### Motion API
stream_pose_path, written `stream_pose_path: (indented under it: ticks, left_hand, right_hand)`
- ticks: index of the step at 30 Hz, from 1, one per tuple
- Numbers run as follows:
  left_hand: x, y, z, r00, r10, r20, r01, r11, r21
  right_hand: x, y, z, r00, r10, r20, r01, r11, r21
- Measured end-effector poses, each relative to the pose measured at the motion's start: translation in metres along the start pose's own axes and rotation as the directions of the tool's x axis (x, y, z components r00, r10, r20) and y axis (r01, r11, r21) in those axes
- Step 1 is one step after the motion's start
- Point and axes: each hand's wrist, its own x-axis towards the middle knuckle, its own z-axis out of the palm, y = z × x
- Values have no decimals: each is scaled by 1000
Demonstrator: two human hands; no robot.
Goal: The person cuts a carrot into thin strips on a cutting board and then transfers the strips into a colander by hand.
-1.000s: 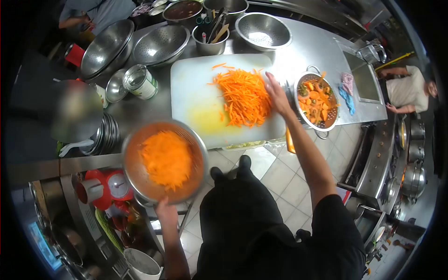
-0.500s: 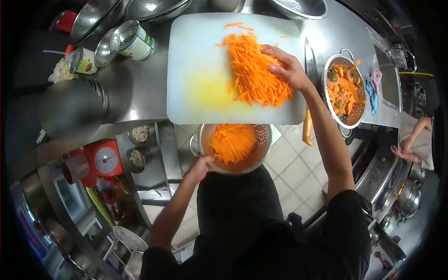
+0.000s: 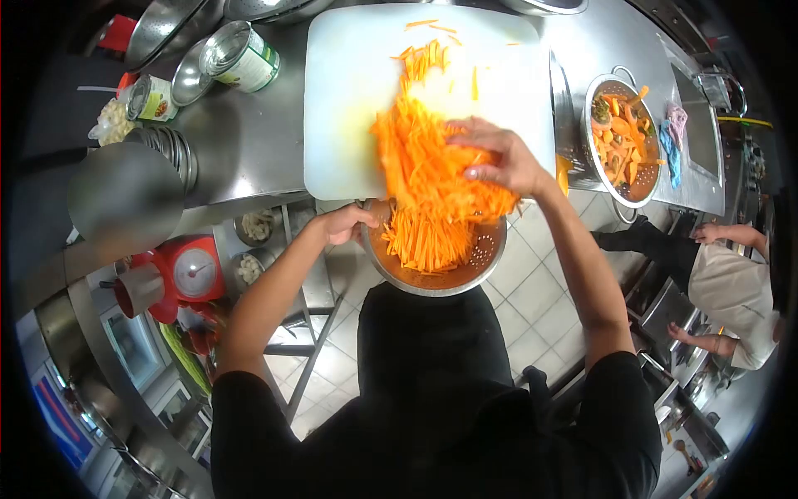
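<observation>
Shredded carrots (image 3: 424,158) spread over the front edge of the white cutting board (image 3: 349,91) and hang down into a metal colander (image 3: 495,258) just below it. My right hand (image 3: 499,158) lies on the right side of the pile, fingers apart and slightly blurred. At the colander's left rim my left hand (image 3: 347,223) grips the edge, thumb toward the inside. More cut carrot lies in the colander, under the board's edge. A few loose shreds remain near the board's back edge.
A second colander (image 3: 623,137) with carrot pieces and peelings stands on the right of the steel counter (image 3: 249,158). Opened cans (image 3: 241,58) and metal bowls are at the back left. A red scale (image 3: 195,270) sits lower left. Another person (image 3: 731,287) stands at the right.
My right hand and the carrot pile have moved toward the board's front edge, with shreds spilling into the colander. The colander has shifted right. The other person has come further into view.
</observation>
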Motion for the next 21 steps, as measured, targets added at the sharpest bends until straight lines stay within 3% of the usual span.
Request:
stream_pose_path:
  ticks: [2,3,5,6,7,9,10,12,13,14,15,16,17,19,21]
  left_hand:
    - [-7,-2,-6,997,-70,20,71,995,-76]
    - [-12,-1,-10,998,-66,22,67,995,-71]
    - [-21,-2,-19,987,-153,45,156,985,-78]
    - [-23,-10,-22,988,-152,-29,148,983,-109]
    - [-24,-18,-26,987,-162,-19,159,981,-113]
    - [-25,-22,-31,987,-99,128,109,991,-81]
    - [-31,-22,-32,991,-109,81,113,992,-52]
    - [-37,-22,-37,988,-147,40,148,989,-19]
    - [-39,-21,-39,983,-185,-5,185,982,21]
    - [-42,-20,-39,985,-171,-9,171,985,15]
    - [-47,-19,-37,990,-139,-35,139,990,-3]
    - [-50,-19,-36,992,-108,-62,107,994,-21]
    - [-53,-20,-38,994,-88,-68,87,996,-22]
    - [-60,-27,-50,997,-42,-67,38,997,-63]
    - [-67,-42,-65,993,-46,-105,37,996,-86]
  right_hand:
    - [-10,-12,16,998,-43,39,43,999,-3]
    - [-16,-19,29,999,-29,30,24,990,135]
    - [-22,-36,48,983,-158,91,159,987,-10]
    - [-26,-47,57,981,-155,115,165,983,-82]
    - [-29,-53,67,983,-141,117,151,985,-79]
    - [-30,-57,80,992,-78,95,57,975,214]
    - [-30,-64,74,996,1,85,-27,955,296]
    - [-22,-48,56,995,96,-10,-89,958,271]
    - [-9,-45,41,984,108,-140,-88,986,143]
    - [7,-27,24,966,22,-258,-37,998,-53]
    - [27,-11,7,937,-30,-348,-83,948,-306]
    - [48,19,-5,891,-20,-453,-164,918,-362]
    - [66,39,-11,894,-39,-445,-146,916,-373]
    - [99,62,-15,800,-56,-598,-317,806,-500]
    - [128,68,-3,829,-68,-555,-280,808,-518]
